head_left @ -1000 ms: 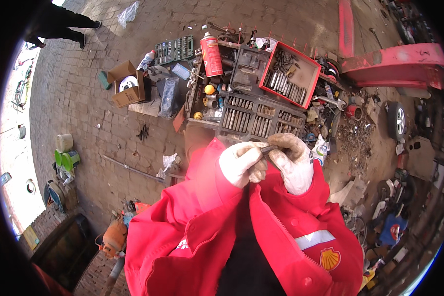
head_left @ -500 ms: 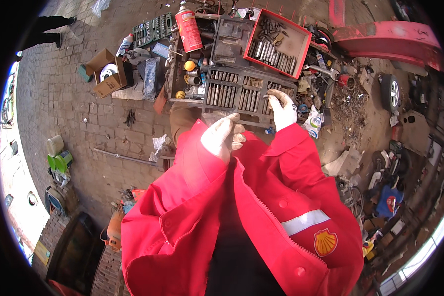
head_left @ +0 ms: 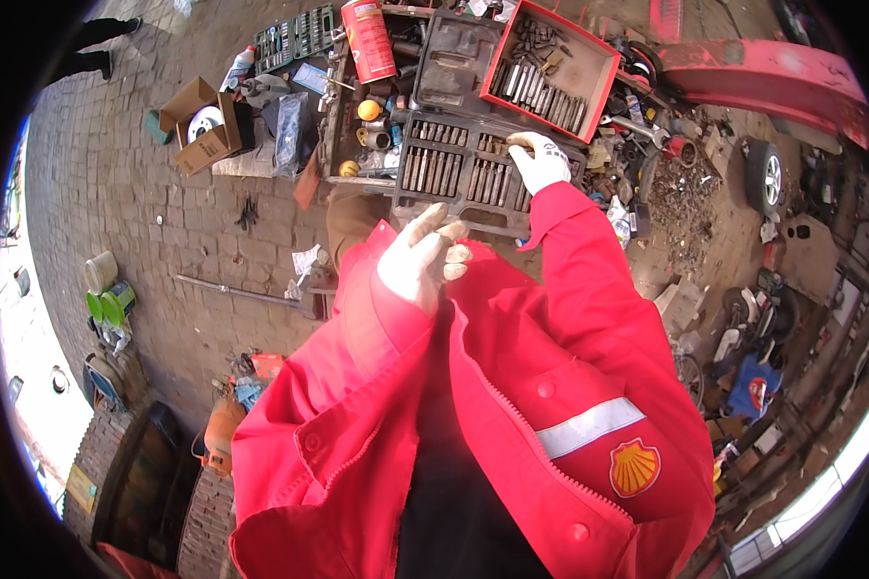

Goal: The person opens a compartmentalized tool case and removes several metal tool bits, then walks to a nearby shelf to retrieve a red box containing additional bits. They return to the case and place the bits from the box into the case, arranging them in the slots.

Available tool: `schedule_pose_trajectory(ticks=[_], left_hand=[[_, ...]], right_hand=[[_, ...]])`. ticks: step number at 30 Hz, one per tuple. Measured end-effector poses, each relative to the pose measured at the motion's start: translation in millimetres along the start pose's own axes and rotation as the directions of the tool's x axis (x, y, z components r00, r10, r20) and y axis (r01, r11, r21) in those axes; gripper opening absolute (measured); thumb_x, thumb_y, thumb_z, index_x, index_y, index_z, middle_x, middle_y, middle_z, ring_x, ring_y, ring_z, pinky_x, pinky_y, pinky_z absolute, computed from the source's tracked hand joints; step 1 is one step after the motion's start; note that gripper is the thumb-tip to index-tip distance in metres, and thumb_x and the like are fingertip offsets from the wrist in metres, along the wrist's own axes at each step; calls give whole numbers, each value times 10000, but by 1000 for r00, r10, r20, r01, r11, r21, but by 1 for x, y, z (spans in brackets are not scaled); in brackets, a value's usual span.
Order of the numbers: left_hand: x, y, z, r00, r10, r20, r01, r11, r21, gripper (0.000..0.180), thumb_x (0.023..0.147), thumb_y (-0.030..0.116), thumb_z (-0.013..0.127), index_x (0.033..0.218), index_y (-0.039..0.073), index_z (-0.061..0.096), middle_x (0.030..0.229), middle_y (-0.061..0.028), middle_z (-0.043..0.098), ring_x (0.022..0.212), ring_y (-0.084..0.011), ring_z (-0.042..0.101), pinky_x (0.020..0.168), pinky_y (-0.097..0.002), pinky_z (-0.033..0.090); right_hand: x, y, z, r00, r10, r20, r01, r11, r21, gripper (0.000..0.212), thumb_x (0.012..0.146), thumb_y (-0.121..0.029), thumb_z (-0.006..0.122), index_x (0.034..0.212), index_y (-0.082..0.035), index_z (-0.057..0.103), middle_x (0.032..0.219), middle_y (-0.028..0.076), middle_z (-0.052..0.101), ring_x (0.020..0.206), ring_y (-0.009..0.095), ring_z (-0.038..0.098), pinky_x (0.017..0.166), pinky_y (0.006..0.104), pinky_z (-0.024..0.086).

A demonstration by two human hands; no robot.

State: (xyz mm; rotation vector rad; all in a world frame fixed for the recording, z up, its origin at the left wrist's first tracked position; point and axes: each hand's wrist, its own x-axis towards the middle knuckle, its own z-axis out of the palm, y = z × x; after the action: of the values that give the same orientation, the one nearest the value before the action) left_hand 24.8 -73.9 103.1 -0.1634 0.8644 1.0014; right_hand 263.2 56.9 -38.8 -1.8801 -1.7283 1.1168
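Observation:
A dark plastic bit case (head_left: 473, 217) lies unfolded in front of me, with rows of long metal bits (head_left: 433, 172) and shorter ones above them. My right hand (head_left: 543, 162), in a white glove with soiled fingertips, reaches over the case's right part. Its fingers are bent together at the short-bit compartment; what they hold, if anything, is hidden. Nearer to me, my left hand (head_left: 421, 261) hovers apart from the case in a similar glove. Its forefinger is stretched out and the others are loosely bent, with nothing visible in them. A red-edged box (head_left: 597, 77) of loose bits overlaps the case's far right.
A red spray can (head_left: 368, 41) lies beyond the case's left end. A green socket set (head_left: 304, 37) and an opened carton (head_left: 203, 145) are farther left on the paving. Tools and scraps crowd the right, with a wrench (head_left: 637, 125) and a wheel (head_left: 765, 179).
My right hand has moved away from me, to the short bits; the small metal bit between its fingertips no longer shows. My left hand has shifted slightly nearer, and its forefinger has straightened.

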Motion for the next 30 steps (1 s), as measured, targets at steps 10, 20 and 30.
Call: schedule_pose_trajectory(ticks=[10, 20, 30], left_hand=[[9, -2, -13, 989, -36, 145, 42, 999, -35, 701, 961, 212, 620, 1517, -9, 257, 1303, -208, 518, 908, -246, 632, 770, -329, 531], [12, 3, -4, 959, -3, 283, 52, 984, -169, 729, 927, 281, 688, 1487, 0, 315, 1232, -182, 555, 917, -302, 636, 739, -354, 533], [3, 14, 24, 939, 55, 340, -15, 993, -120, 754, 885, 233, 698, 1532, 103, 334, 1391, -238, 522, 1087, -328, 625, 885, -411, 507]], right_hand=[[-1, -11, 15, 992, -97, -82, 73, 964, -257, 213, 907, -235, 629, 1066, -141, 733, 1044, 118, 686, 1014, 308, 644, 902, 406, 498], [-5, -25, 13, 999, -5, -52, -20, 888, -460, 264, 919, -341, 593, 1139, -235, 695, 1116, 67, 675, 1102, 278, 621, 932, 460, 493], [-31, -37, 5, 996, -22, 87, 80, 653, -753, 535, 917, -207, 574, 1427, -351, 506, 1104, 60, 569, 1025, 266, 578, 860, 451, 493]])
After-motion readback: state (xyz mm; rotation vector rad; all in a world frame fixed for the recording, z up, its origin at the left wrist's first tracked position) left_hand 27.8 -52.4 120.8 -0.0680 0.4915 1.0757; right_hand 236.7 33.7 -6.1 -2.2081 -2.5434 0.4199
